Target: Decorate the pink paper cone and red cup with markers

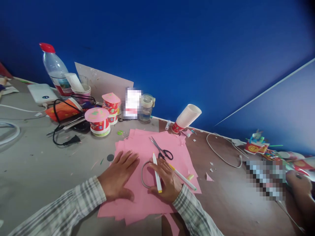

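My left hand (pixel 120 177) lies flat, fingers spread, on a stack of pink paper sheets (pixel 137 209). My right hand (pixel 167 180) holds a white marker (pixel 157 173) with a yellow end, between thumb and fingers. Partly under that hand is a thin grey ring (pixel 142 175), with pink paper showing through it. A second white marker (pixel 185 179) with a green end lies beside the right hand, partly hidden by it. Beyond the fingers, scissors (pixel 159 149) with black handles rest on the paper, blades apart.
Paper cups with pink tops (pixel 97 114) stand at the left, near a black plug (pixel 72 140) and a bottle (pixel 57 70). A blurred phone (pixel 133 103), a glass jar (pixel 147 109) and stacked cups (pixel 187 116) line the wall. Another person's hand (pixel 299 186) is at right.
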{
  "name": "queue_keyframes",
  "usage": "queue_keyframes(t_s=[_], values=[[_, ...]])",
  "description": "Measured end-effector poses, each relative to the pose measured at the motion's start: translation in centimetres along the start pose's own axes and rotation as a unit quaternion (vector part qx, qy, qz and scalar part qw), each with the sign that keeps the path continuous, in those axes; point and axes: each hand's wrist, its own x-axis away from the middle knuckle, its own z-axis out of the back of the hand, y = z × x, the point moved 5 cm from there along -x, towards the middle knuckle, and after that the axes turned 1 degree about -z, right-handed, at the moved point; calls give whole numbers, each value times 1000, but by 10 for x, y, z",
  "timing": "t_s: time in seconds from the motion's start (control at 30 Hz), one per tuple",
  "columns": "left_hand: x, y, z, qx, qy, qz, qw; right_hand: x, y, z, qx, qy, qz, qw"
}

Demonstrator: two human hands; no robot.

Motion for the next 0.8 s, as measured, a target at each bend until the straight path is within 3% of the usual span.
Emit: queue_keyframes(t_s=[0.57,0.8], values=[[0,0,1,22,-10,21,999,1,1,-1,-10,26,-3,1000],[0,0,0,-3,-1,-3,1000,2,3,2,-43,17,-15,999]])
